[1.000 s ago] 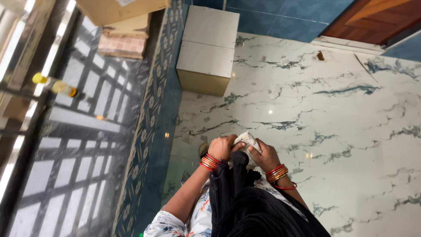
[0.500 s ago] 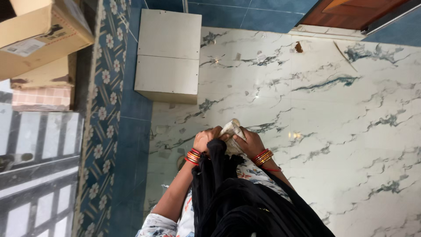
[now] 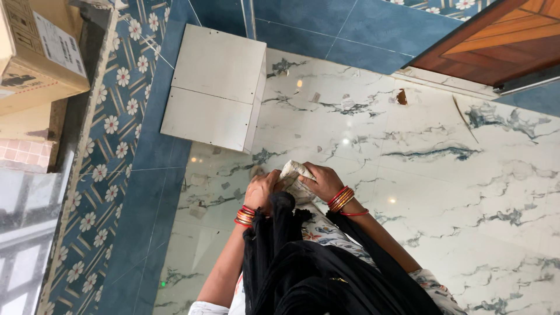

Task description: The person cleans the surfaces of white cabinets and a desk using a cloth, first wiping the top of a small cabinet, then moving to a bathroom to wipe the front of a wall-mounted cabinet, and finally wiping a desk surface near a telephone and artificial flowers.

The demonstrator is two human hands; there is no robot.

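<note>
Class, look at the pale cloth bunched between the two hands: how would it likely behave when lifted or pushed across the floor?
The pale cloth looks crumpled and folded between the left hand and right hand, so it is probably floppy, not stiff. It seems small and thin, so likely light. On the glossy marble floor it would probably slide rather than roll.

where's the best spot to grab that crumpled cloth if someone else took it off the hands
Probably the free end of the crumpled pale cloth, which sticks out past the fingers, coming from the marble floor side, away from the person. The rest is wrapped up: the left hand and the right hand close around its lower part from either side, and black fabric hangs just behind them.
</note>
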